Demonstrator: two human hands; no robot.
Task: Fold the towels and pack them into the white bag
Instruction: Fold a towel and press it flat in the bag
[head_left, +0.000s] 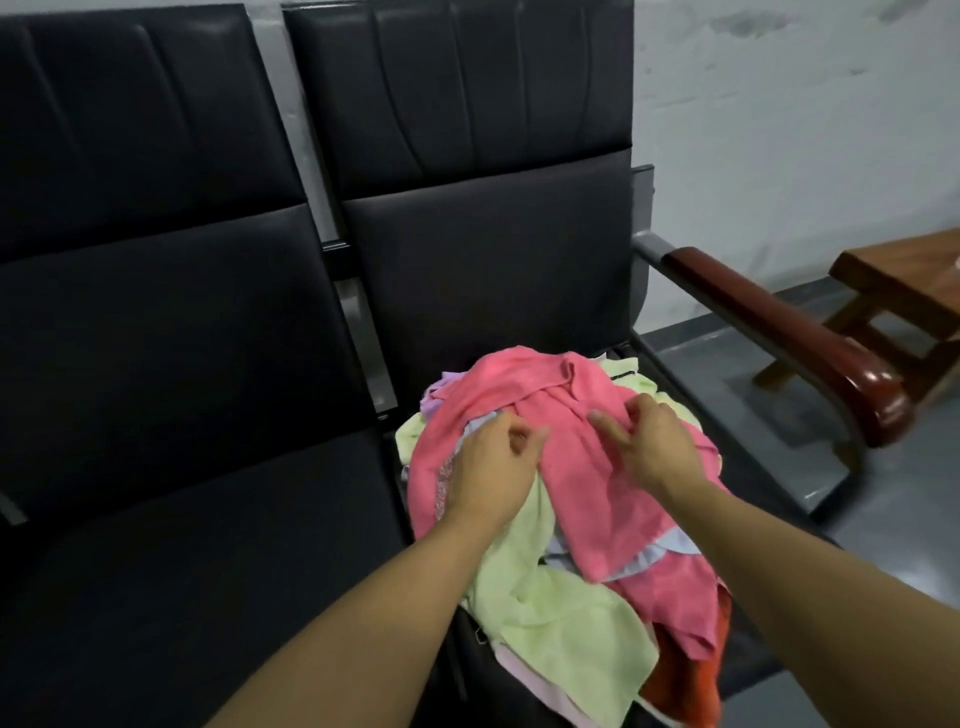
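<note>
A heap of crumpled towels lies on the right black seat. A pink towel (582, 467) is spread on top, with a light green towel (561, 618) under it at the front, a purple one (439, 395) at the back left and an orange one (685, 675) at the front right. My left hand (491, 467) rests on the pink towel's left part, fingers curled at the cloth. My right hand (649, 441) presses on its middle, fingers bent and apart. Whether either hand has pinched the cloth is unclear. No white bag is in view.
The left black seat (182, 519) adjoins the heap. A red-brown wooden armrest (789, 332) runs along the right side of the right seat. A wooden bench (904, 291) stands on the grey floor at the far right. A pale wall is behind.
</note>
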